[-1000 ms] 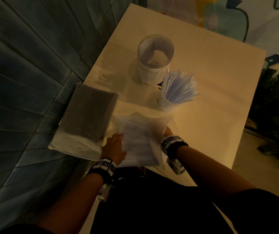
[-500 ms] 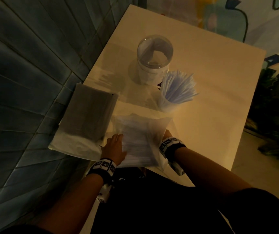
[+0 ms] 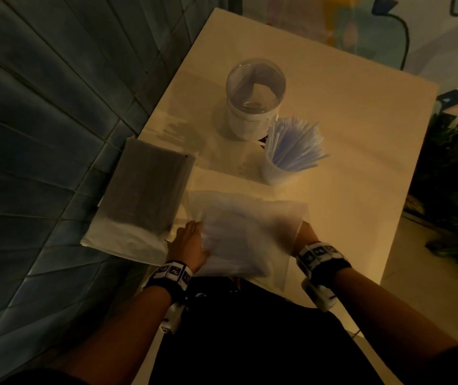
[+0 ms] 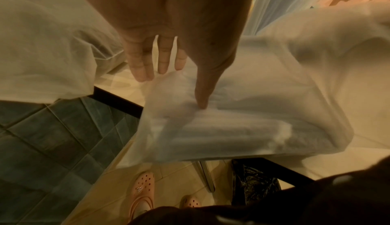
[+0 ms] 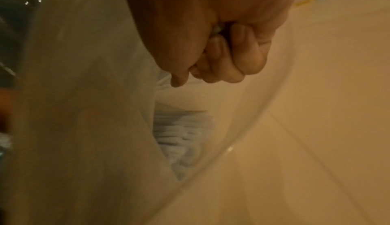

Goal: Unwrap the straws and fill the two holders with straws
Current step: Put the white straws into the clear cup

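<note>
One holder [image 3: 275, 173] full of straws [image 3: 294, 145], other holder [image 3: 253, 107] empty

right hand [image 3: 302, 232] behind blurred bag [image 3: 239, 234]

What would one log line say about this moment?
left hand: thumb on straw bag | right hand: grips bag edge | near holder: full of straws | far holder: no straws

Likely a café: dim light, straw holders [image 3: 291, 151] beyond the hands, mural [image 3: 366, 31] farther off, tiled floor [image 3: 42, 134] leftward.
</note>
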A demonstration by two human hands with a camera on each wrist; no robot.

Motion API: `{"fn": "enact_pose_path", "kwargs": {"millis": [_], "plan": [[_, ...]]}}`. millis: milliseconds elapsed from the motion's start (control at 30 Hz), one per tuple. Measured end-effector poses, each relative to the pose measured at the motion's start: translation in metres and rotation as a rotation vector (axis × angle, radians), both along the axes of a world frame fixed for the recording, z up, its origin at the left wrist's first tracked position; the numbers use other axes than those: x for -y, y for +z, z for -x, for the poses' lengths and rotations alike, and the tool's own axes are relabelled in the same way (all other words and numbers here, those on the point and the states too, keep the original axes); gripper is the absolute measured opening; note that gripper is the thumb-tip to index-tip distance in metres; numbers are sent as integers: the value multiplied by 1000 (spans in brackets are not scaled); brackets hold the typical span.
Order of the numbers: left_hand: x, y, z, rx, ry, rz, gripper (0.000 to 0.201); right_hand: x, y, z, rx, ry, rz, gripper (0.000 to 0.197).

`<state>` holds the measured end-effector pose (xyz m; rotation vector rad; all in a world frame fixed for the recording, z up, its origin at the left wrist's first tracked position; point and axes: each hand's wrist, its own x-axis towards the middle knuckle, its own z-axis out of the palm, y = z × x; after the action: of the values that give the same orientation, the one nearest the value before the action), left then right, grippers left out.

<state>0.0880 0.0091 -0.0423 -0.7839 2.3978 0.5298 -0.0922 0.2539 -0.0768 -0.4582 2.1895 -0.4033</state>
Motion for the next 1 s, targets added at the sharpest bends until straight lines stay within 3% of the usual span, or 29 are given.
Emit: {"fn": "enact_pose_path", "kwargs": {"millis": [100,133,200,300,400,533,600,700,800,867,933,1000], "plan": [[-1,0,1,-2,3,11,71,-13,67,0,-24,10,-150,23],[-1,0,1,-1,4,12,71,-23,79,2,-86,61,-169,19],[-1,0,2,4,7,9,71,-43,94,-1,-147,89,-165,19],[-2,0,3,10,13,14,72,-80,89,-2,-162,-16,-143,29],[-2,1,4,20,20,15,72,-122,82,-3,-199,-212,-107,32],[-3,4,4,20,20,2,69,-164,79,2,-149,-685,-100,38],[-2,7,5,33,14,-6,69,-174,87,6,-208,-770,-76,38],[1,17,9,-16,6,-29,65,-163,98,10,-320,-612,-20,25],[0,40,20,-404,98,-163,45,-124,113,13,-419,-325,37,15],[-6,69,37,-596,362,-508,44,-88,126,10,-473,-122,101,10],[-12,101,57,-643,668,-954,53,-51,138,5,-466,17,168,10],[-12,120,70,-681,814,-1163,61,-18,147,-1,-430,149,209,16]]}}
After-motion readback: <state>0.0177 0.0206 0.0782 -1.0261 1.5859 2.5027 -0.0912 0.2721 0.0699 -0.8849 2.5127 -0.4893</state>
